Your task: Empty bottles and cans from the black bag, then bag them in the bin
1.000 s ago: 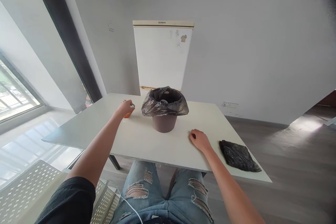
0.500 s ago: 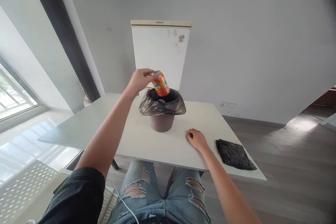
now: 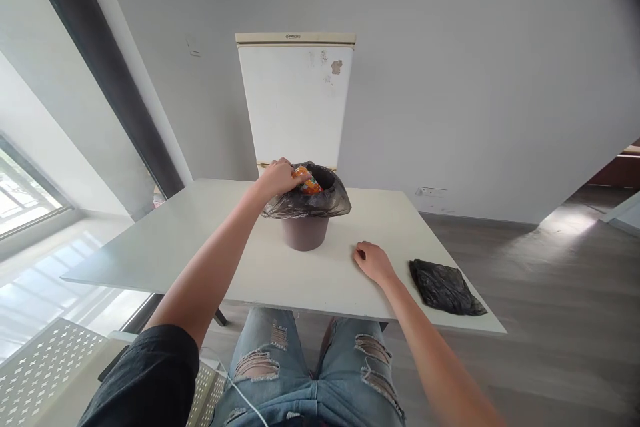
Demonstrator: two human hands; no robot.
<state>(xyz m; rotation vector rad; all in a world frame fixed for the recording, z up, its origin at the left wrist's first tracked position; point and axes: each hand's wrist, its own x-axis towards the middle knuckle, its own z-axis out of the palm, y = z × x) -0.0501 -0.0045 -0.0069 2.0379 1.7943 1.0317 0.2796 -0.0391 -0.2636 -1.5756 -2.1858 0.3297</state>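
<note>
My left hand [image 3: 283, 177] is closed on an orange drink can [image 3: 309, 181], which is tilted and partly down inside the mouth of a trash bin [image 3: 305, 233]. A black plastic bag [image 3: 334, 203] lines the bin and hangs over its rim; the can's lower end is hidden in it. To the right of the bin, my right hand [image 3: 371, 260] rests on the white table [image 3: 260, 280] with its fingers curled, and nothing shows in them.
A folded black plastic bag [image 3: 445, 287] lies near the table's right edge. Behind the table stands a white refrigerator [image 3: 297, 100] against the grey wall. A perforated beige chair [image 3: 55, 360] is at the lower left, and a white cable [image 3: 240, 392] crosses my lap.
My left hand has lowered the can from above the bin into its bag-lined mouth. My right hand stays in place on the table. The view has shifted slightly.
</note>
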